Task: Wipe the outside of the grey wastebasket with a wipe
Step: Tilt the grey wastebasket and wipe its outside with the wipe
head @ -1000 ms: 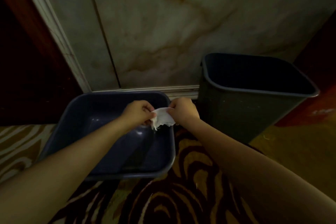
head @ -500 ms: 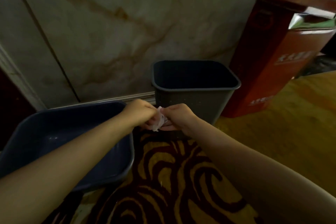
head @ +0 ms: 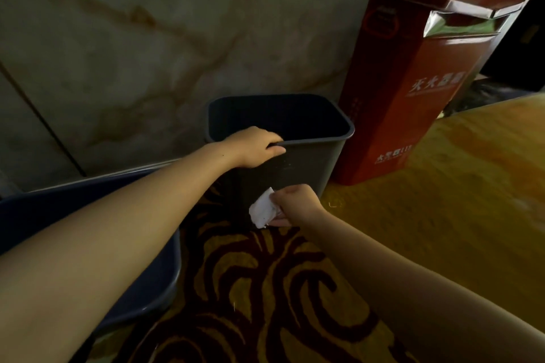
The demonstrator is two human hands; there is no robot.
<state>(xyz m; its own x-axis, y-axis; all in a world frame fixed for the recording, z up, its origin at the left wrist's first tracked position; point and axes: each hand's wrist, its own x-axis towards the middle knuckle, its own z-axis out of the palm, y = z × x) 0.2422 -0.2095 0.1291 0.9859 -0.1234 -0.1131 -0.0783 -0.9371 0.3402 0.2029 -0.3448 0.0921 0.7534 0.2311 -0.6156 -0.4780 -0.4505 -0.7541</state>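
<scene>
The floor (head: 442, 215) is carpeted, yellow at the right and patterned with dark swirls on yellow nearer the camera. On it, against the marble wall (head: 147, 38), the grey wastebasket (head: 303, 165) stands upright. A tall red box (head: 413, 91) stands just beside it on the right, and a blue tub (head: 165, 283) sits on the floor to its left, partly hidden by an arm.

White Chinese characters, the first two seemingly "灭火", on the red box (head: 413, 91); other markings illegible.
</scene>
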